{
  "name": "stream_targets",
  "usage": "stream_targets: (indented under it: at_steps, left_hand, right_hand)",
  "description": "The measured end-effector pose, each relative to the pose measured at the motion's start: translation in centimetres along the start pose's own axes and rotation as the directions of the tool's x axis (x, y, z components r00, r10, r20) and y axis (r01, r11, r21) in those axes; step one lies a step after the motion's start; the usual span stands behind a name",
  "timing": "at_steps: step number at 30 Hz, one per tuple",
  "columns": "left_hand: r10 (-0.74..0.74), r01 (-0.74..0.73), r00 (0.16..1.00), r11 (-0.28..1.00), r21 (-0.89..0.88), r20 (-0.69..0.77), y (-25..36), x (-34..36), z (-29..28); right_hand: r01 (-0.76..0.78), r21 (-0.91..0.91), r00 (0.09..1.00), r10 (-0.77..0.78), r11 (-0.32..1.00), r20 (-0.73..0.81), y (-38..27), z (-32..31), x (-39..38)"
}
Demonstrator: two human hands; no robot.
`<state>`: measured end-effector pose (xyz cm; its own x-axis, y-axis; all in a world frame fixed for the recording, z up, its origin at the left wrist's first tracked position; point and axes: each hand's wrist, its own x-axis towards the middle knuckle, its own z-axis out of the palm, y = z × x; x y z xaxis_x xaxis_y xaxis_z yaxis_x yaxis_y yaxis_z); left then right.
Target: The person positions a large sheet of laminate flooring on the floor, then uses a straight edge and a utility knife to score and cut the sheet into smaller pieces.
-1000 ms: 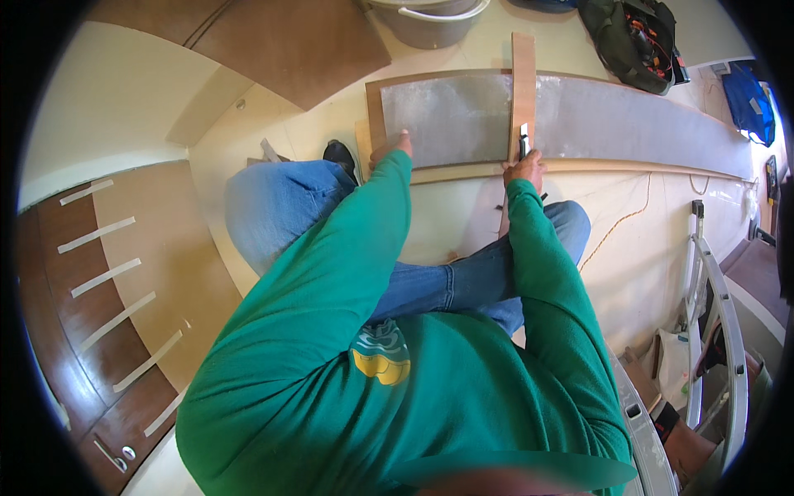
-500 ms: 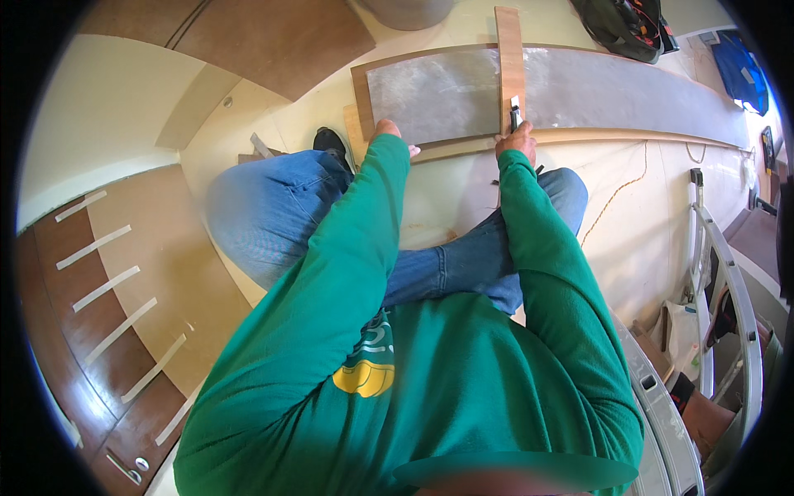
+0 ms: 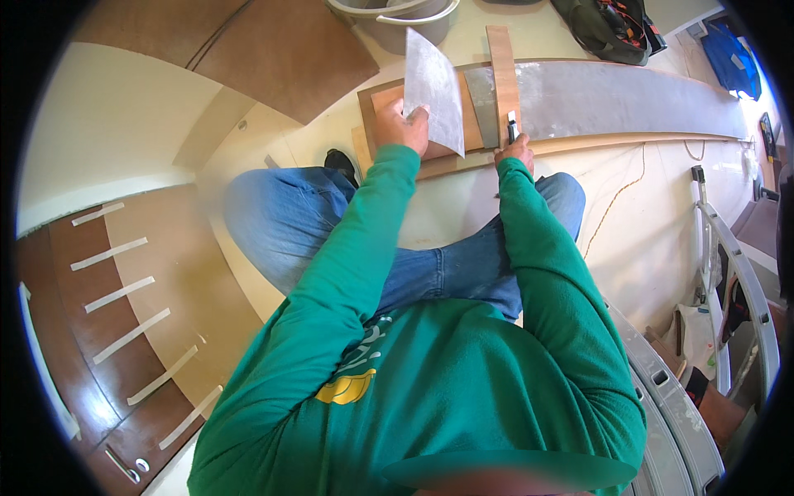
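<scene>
My left hand grips a cut-off piece of thin grey sheet by its near left edge. The piece stands tilted up, clear of the brown board beneath it. My right hand is closed round a utility knife with a dark handle, at the near end of a flat wooden strip. That strip lies crosswise over the long grey sheet, close to its left end. The knife's blade tip is too small to make out.
A grey bucket stands beyond the board. Past the long sheet, a dark tool bag sits near a blue bag. A metal ladder is at the right. Brown panels lie at the far left; a taped panel lies nearer.
The left end of the grey sheet has come away and is now raised in my left hand, baring brown board. My right hand and the knife stay by the strip.
</scene>
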<state>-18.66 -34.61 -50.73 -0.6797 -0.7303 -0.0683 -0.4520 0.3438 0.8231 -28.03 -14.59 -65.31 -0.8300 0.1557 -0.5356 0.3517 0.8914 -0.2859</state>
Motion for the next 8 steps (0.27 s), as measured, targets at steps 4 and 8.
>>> stream_targets:
  at_steps: [4, 8]
  left_hand:
    - [0.123, -0.132, 0.95, 0.991, 0.014, 0.286, 4.1, 3.5, -7.9]
    - [-0.013, 0.14, 0.945, 0.919, -0.367, 0.328, 9.0, 6.4, -17.3]
  right_hand:
    - [0.028, 0.02, 0.999, -0.028, 0.999, 0.032, 0.0, -0.1, 0.3]
    - [0.051, 0.064, 0.999, -0.05, 0.997, -0.012, 1.7, 0.4, 1.7]
